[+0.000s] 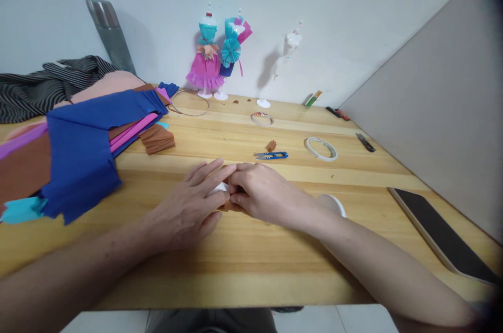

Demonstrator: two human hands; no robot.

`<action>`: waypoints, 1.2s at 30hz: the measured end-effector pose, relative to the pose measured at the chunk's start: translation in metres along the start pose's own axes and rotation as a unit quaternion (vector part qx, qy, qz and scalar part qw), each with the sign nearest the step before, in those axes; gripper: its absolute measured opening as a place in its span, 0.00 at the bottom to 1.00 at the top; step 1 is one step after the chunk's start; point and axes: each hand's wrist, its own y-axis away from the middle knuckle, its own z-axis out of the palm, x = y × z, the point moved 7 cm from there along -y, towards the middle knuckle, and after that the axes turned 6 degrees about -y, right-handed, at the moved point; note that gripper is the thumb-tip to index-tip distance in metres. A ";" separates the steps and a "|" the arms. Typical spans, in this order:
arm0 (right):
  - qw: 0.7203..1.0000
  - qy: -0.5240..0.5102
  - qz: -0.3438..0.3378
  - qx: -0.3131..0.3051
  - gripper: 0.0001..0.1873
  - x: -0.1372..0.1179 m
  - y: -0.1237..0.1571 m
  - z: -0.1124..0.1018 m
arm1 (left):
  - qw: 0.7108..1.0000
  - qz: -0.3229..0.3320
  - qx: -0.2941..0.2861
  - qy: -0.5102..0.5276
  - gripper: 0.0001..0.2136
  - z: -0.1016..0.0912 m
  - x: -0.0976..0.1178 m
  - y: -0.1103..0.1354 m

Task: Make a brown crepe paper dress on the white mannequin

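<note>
Both hands meet at the middle of the wooden table (251, 265). My left hand (192, 207) lies flat with its fingers stretched out, pressing on a small white piece (220, 188). My right hand (261, 191) has its fingers curled and pressed down on a small brown paper piece (228, 207), which shows only at its edge under the hands. What the white piece is cannot be made out.
Blue thread snips (271, 155), a brown scrap (271, 145) and tape rolls (321, 148) lie beyond the hands. A white round object (334, 202) sits by my right wrist. Crepe paper sheets (82, 149) pile at the left. Dressed mini mannequins (208, 57) stand at the wall. A phone (440, 233) lies right.
</note>
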 end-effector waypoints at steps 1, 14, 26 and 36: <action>1.000 -0.014 0.004 -0.007 0.04 0.001 0.000 -0.002 | 1.000 0.000 0.000 0.000 0.13 0.000 0.000 0.000; 0.960 -0.226 0.065 -0.151 0.19 0.069 0.004 -0.032 | 1.000 0.002 0.005 -0.013 0.10 0.001 -0.003 -0.002; 0.984 -0.170 -0.010 -0.061 0.12 0.037 -0.017 -0.011 | 1.000 0.000 0.007 0.006 0.09 0.001 -0.003 -0.002; 0.984 -0.168 0.029 -0.060 0.15 0.044 -0.019 -0.010 | 1.000 0.004 0.003 0.004 0.09 0.002 -0.005 -0.002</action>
